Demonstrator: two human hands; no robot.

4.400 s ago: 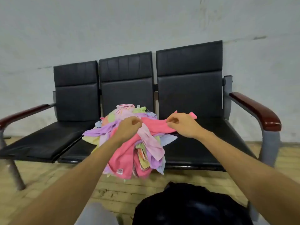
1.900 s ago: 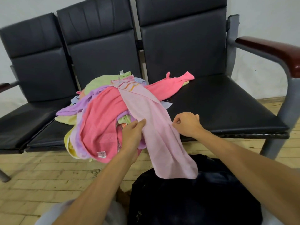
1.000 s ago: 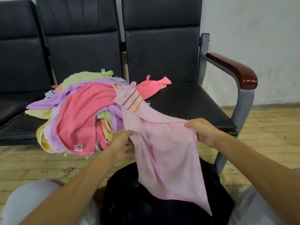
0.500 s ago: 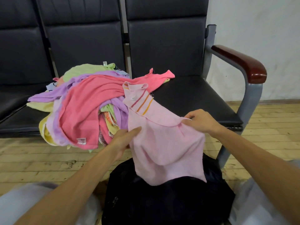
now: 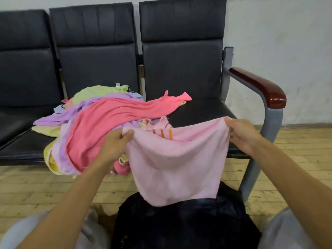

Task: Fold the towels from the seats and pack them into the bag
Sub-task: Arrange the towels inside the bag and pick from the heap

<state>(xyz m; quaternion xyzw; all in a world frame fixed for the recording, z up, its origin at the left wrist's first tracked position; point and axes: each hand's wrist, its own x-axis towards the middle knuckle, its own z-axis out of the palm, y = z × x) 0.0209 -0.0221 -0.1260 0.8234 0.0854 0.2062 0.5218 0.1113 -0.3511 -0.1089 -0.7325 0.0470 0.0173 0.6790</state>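
Our left hand (image 5: 116, 146) and right hand (image 5: 240, 133) each pinch one top corner of the light pink towel (image 5: 176, 162). It hangs spread between them, above the black bag (image 5: 179, 223) near us. The towel pile (image 5: 100, 119) lies left, on the black seats (image 5: 203, 108).

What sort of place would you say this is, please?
Probably a waiting area or hallway: a row of joined black padded seats with a wooden armrest, a plain whitewashed wall, and a worn plank floor.
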